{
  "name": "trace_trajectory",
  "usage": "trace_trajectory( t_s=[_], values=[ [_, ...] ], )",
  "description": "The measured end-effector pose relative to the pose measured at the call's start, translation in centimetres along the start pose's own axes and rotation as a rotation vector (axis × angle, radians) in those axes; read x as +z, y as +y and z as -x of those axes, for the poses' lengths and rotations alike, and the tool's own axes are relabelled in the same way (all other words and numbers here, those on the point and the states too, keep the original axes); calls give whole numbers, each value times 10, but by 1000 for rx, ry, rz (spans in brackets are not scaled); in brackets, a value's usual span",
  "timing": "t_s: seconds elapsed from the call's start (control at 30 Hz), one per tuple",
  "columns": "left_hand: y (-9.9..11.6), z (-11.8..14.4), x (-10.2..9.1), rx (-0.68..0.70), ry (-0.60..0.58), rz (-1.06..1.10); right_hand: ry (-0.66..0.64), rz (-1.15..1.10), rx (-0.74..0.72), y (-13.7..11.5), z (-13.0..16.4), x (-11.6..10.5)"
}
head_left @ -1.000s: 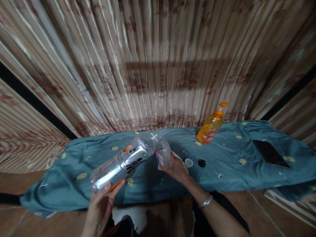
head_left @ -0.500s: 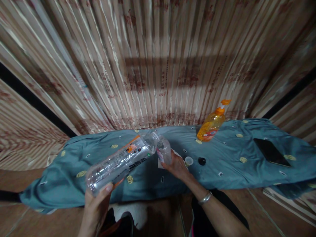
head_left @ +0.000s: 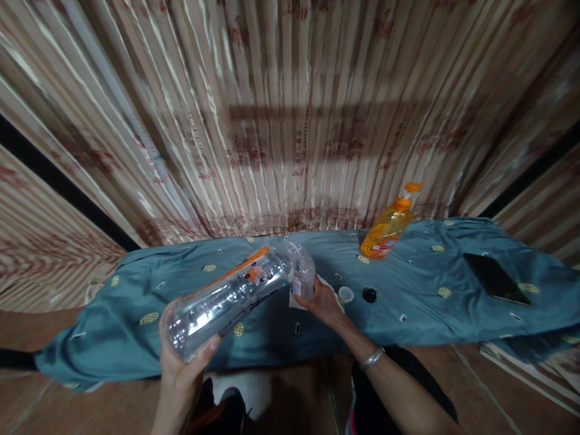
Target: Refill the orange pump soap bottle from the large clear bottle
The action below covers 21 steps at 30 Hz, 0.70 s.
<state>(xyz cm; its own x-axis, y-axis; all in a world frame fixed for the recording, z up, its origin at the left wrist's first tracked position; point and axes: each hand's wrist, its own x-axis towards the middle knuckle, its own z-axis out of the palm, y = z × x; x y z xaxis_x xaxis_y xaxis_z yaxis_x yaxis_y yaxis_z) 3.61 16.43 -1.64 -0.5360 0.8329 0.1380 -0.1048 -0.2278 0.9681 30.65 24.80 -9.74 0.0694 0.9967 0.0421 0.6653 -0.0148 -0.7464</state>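
My left hand (head_left: 188, 356) grips a large clear plastic bottle (head_left: 222, 308) near its base; the bottle has an orange label and lies tilted, its neck toward the right. A smaller clear bottle (head_left: 304, 272) is held in my right hand (head_left: 322, 301), its top right at the mouth of the large one. Whether liquid passes between them I cannot make out. Beneath the small bottle, a white sheet (head_left: 296, 302) shows on the cloth. A whitish round cap (head_left: 345, 294) and a black cap (head_left: 370, 295) lie to the right of my right hand.
A blue-green cloth (head_left: 267, 344) with pineapple prints covers the low table. At the back right stands an orange pump bottle (head_left: 387, 229). A dark phone or tablet (head_left: 496, 278) lies at the far right. Behind the table hangs a striped curtain (head_left: 281, 121).
The large bottle has turned and its base has come up toward me, with its neck slightly further right over the small bottle. My right hand has hardly moved.
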Motion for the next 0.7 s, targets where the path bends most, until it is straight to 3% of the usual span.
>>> trace_trajectory(
  t_s=[0.33,0.7],
  values=[
    [6,8,2,36,-87,-119,7,-16,2,6,-1,4],
    [22,20,9,104,-20,-219,25,8,-8,4,-2,5]
  ],
)
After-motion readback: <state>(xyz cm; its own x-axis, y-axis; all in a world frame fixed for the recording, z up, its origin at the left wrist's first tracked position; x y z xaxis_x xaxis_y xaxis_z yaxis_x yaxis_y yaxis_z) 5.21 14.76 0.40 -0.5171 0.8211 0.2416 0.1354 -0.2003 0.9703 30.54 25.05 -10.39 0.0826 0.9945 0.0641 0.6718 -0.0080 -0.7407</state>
